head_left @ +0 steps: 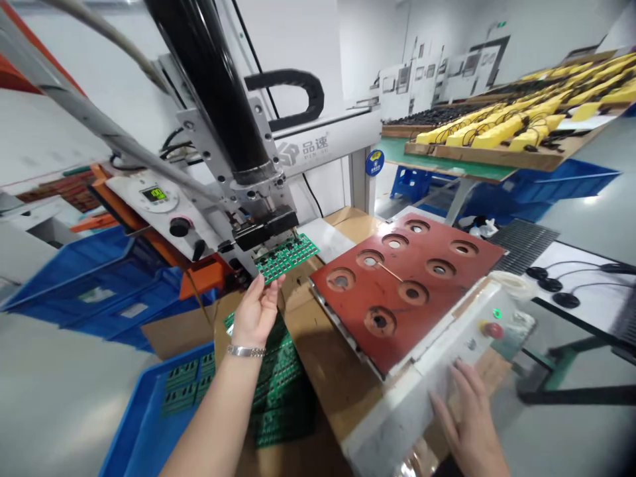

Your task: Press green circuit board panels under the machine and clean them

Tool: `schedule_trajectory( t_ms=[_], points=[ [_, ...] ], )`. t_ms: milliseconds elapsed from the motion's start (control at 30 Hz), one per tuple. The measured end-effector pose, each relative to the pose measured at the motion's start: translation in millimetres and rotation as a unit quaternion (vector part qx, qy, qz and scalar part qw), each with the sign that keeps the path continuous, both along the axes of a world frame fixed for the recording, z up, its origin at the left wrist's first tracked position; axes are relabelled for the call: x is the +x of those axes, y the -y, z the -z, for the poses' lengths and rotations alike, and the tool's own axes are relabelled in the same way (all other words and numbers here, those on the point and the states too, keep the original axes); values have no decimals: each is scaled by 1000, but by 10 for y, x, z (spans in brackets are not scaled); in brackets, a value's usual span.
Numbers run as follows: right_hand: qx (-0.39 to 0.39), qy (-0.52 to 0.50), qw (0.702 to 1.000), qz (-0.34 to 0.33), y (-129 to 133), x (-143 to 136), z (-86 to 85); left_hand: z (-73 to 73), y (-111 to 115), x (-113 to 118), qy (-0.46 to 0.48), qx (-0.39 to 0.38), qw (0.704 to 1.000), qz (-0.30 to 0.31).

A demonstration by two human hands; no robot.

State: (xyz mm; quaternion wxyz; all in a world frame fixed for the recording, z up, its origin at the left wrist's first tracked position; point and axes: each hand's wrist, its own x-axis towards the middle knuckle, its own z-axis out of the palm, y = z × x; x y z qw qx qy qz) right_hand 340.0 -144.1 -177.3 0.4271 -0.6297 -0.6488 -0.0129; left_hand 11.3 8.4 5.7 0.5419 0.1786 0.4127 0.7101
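Note:
My left hand (258,306), with a metal watch band at the wrist, pinches the near edge of a green circuit board (288,258). The board lies under the head of a machine (265,228), close to its tip. My right hand (464,404) rests with fingers spread on the white front panel (415,387), below a red button (491,329) and a green lit button (497,313). Between the hands is a red-brown plate (358,285) with several round recesses and a thin rod lying across it.
Green boards (281,371) lie below my left forearm, beside a blue bin (134,404) holding more boards. Blue crates (94,278) stand at the left. Yellow parts fill trays (487,154) at the back right. Black round pieces with cables (551,285) lie at the right.

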Motion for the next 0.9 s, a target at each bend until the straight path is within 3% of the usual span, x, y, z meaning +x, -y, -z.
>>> schedule_trajectory(
  t_ms=[100, 267, 400, 533, 733, 800, 900],
  points=[
    [-5, -1, 1000, -4, -6, -2, -48, 112, 228, -119, 3, -30, 999, -19],
    [5, -4, 1000, -9, -38, 1, -35, 438, 923, -320, -17, -84, 995, -52],
    [23, -7, 1000, -11, -50, -14, -62, 742, 1344, -220, -38, -129, 991, -19],
    [47, 0, 999, -7, -54, -32, -118, 938, 1375, 26, -59, -144, 987, 26],
    [64, 18, 998, -7, -56, -11, -179, 1014, 1148, 297, -138, -156, 976, 64],
    [60, 20, 998, -10, -53, 4, -183, 1034, 1116, 275, -177, -171, 966, 77],
    [51, 21, 998, -16, -50, 23, -173, 1074, 1189, 50, -246, -193, 947, 77]
  ],
)
